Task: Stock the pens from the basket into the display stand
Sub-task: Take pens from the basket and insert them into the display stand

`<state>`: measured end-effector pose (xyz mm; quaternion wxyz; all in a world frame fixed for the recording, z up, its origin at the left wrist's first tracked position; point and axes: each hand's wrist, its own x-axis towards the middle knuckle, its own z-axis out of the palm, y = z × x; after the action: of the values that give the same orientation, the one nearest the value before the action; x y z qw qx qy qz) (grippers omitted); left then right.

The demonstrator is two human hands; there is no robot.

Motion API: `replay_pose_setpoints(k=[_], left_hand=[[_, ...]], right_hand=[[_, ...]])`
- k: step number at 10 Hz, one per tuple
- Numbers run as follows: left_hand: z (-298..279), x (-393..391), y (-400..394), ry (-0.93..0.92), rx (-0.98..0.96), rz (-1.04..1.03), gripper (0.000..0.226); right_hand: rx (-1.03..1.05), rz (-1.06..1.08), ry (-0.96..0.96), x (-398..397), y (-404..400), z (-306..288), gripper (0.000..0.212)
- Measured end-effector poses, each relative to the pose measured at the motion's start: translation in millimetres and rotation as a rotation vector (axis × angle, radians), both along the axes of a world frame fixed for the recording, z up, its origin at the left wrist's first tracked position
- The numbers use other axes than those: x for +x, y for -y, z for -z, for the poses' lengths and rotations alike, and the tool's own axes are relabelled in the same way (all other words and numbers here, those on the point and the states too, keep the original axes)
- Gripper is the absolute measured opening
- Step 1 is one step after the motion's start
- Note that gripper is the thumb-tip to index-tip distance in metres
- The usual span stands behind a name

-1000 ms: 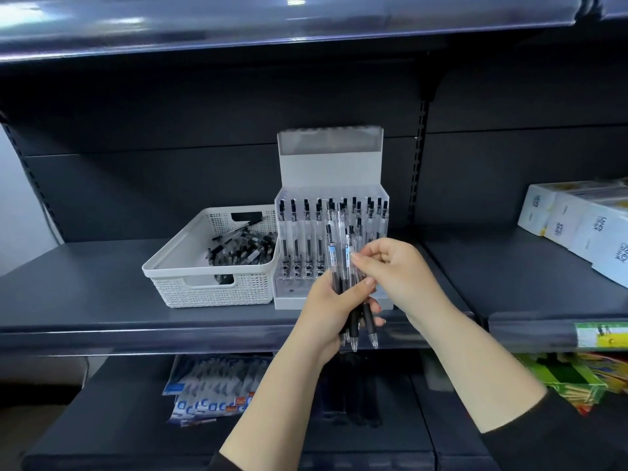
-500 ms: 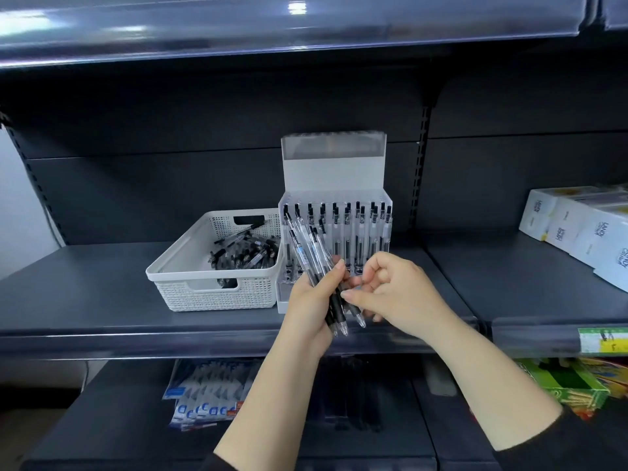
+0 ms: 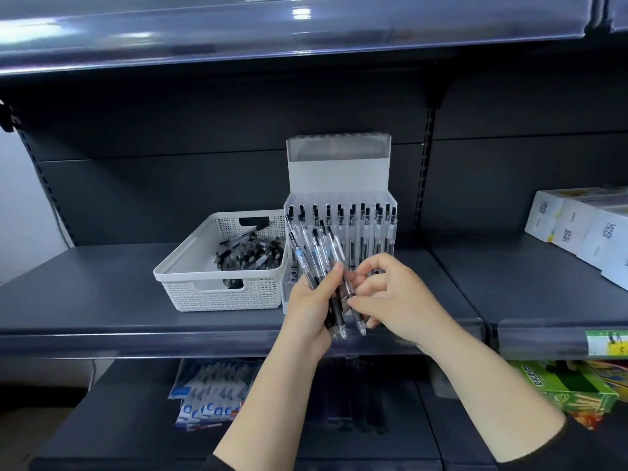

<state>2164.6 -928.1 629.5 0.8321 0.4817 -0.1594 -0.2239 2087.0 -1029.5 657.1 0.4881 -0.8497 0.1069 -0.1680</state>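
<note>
Left hand point(image 3: 314, 302) grips a fanned bundle of pens point(image 3: 317, 256) just in front of the display stand point(image 3: 339, 185); right hand point(image 3: 390, 294) pinches one pen of the bundle. White basket point(image 3: 190, 263), touching the stand's left side, holds more pens on the shelf point(image 3: 85, 287).

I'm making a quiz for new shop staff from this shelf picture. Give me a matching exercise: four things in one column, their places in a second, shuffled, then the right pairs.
Things:
1. white basket
2. bundle of pens
3. display stand
4. white boxes

Places:
A. gripped in the left hand
B. right end of the shelf
C. left of the stand, loose pens inside
D. middle of the shelf, pens standing upright in it

Pairs: 1-C, 2-A, 3-D, 4-B
</note>
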Motion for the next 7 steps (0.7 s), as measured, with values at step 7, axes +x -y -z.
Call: replay_pose_setpoints(k=[7], left_hand=[[-1.1, -4.1, 0.6, -0.023, -0.056, 0.013, 0.007]], right_hand=[[-0.223, 0.415, 0.191, 30.9, 69.2, -21.1, 0.015]])
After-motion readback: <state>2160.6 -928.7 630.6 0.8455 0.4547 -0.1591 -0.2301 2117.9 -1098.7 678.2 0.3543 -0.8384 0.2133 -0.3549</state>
